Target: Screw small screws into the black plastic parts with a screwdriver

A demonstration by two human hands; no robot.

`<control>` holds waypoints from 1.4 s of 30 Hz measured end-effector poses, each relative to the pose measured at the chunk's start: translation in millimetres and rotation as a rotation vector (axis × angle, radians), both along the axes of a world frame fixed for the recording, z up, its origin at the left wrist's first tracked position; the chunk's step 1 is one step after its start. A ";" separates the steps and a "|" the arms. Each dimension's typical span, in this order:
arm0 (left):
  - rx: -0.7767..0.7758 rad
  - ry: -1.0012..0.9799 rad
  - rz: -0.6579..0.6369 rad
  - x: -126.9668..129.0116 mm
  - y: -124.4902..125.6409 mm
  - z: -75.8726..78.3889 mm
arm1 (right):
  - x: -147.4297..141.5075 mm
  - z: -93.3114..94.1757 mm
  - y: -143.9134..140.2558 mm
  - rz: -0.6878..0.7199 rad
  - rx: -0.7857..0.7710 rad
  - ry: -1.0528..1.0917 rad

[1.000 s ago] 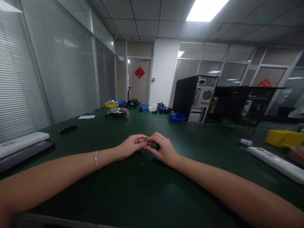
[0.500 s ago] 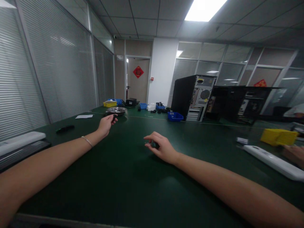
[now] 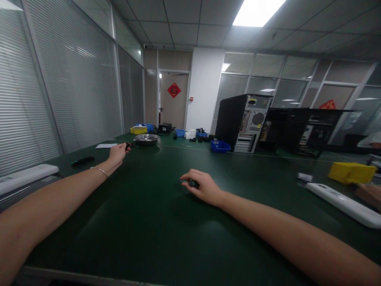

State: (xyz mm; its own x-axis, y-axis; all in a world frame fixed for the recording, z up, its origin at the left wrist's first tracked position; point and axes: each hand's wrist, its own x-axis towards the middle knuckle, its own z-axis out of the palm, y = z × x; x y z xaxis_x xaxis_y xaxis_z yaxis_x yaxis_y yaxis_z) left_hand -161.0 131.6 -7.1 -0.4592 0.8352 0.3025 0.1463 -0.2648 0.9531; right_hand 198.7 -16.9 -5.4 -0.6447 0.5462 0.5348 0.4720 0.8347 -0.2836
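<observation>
My left hand (image 3: 117,154) is closed in a pinch on a small black piece (image 3: 127,146), too small to make out its kind. It is above the green table (image 3: 143,230), just left of a round metal bowl (image 3: 146,139) and close to a white sheet of paper (image 3: 106,146). In the middle of the table, my right hand (image 3: 202,186) is curled around a screwdriver-like tool (image 3: 194,183) with a dark handle. A thin pale tip shows between thumb and forefinger, and the palm hides the rest.
A dark slim object (image 3: 82,161) and a white device (image 3: 29,178) lie at left. Blue bins (image 3: 220,146), a yellow tray (image 3: 138,130) and computer towers (image 3: 242,123) stand farther back. At right are a white device (image 3: 342,204), a yellow box (image 3: 351,172) and another person's hand (image 3: 369,194).
My left hand has moved left, away from the metal bowl and toward the paper, still pinching the black piece. My right hand has hardly moved.
</observation>
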 end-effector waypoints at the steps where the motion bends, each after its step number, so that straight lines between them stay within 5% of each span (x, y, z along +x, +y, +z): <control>1: -0.004 -0.001 -0.024 3.3 -0.6 -0.2 | 0.0 -0.6 1.5 -0.022 -0.014 0.013; 6: 0.000 0.022 -0.255 41.1 -10.5 -3.6 | 3.8 -3.7 15.3 -0.195 -0.159 0.132; 9: -0.016 0.093 -0.444 70.8 -31.5 -4.6 | 7.7 -4.5 21.9 -0.186 -0.251 0.172; 13: 0.000 0.441 -0.835 104.6 -74.7 -1.0 | 9.1 -5.1 23.2 -0.131 -0.252 0.195; 16: 0.076 0.603 -0.961 124.4 -103.0 3.2 | 7.1 -4.7 20.1 -0.082 -0.228 0.192; 20: 0.189 0.760 -0.907 137.2 -121.1 7.0 | 3.9 -0.4 12.5 -0.002 -0.151 0.145; 25: 0.158 0.710 -0.865 133.1 -122.9 9.9 | 2.5 5.6 5.5 0.000 -0.078 0.142; 42: 0.224 0.695 -0.837 129.9 -126.0 12.4 | 2.5 7.1 4.9 0.029 -0.143 0.078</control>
